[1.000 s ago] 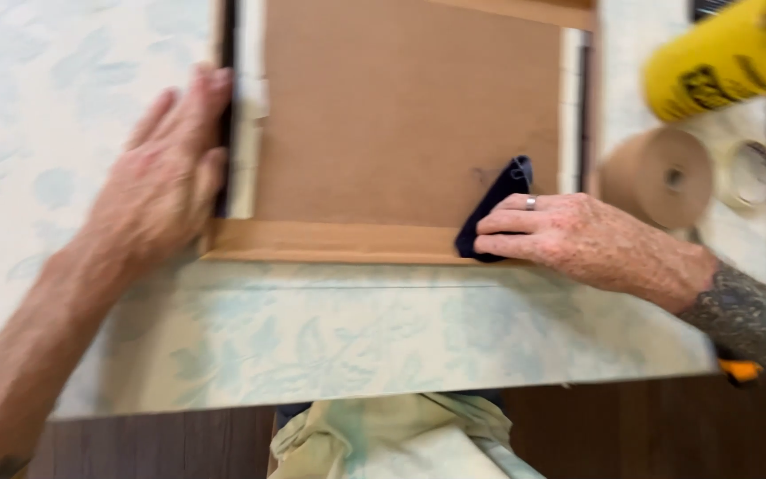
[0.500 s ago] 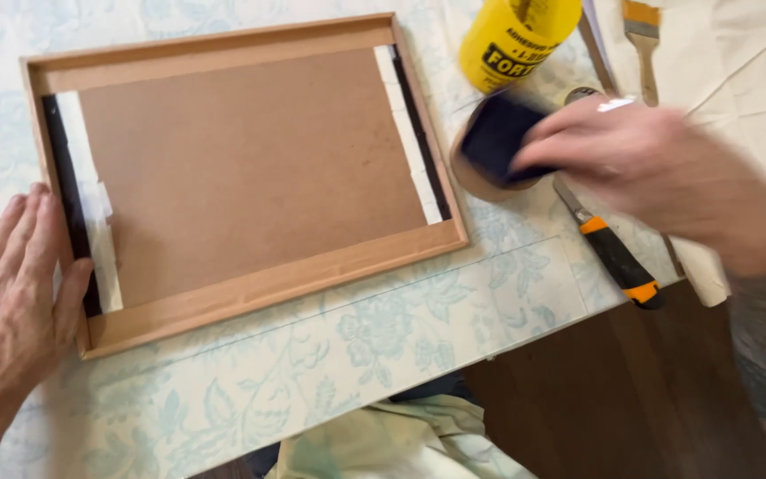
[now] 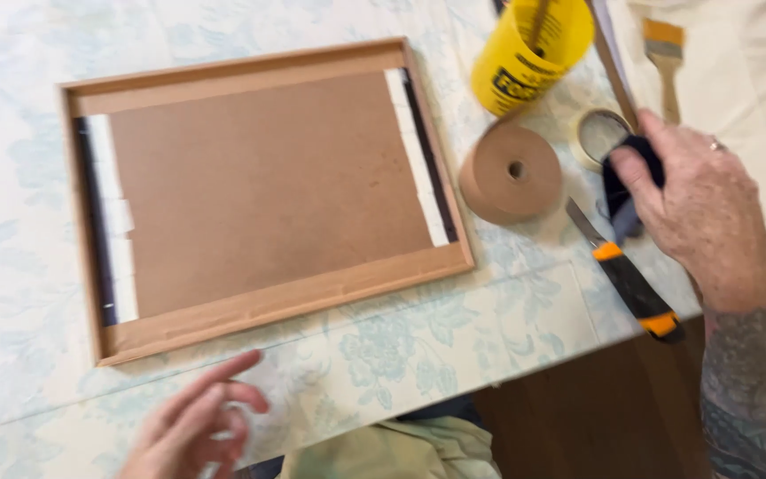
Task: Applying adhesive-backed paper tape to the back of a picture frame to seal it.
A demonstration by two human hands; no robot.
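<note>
Right hand curled around dark cloth

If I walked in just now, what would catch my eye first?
Probably the big wooden picture frame lying face down in the middle of the table. To its right stand a bright yellow cup and a roll of brown tape, beside the right hand gripping a dark cloth.

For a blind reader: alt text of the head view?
The right hand holds a dark cloth beside a brown tape roll and utility knife. The left hand hovers empty near a face-down picture frame.
</note>
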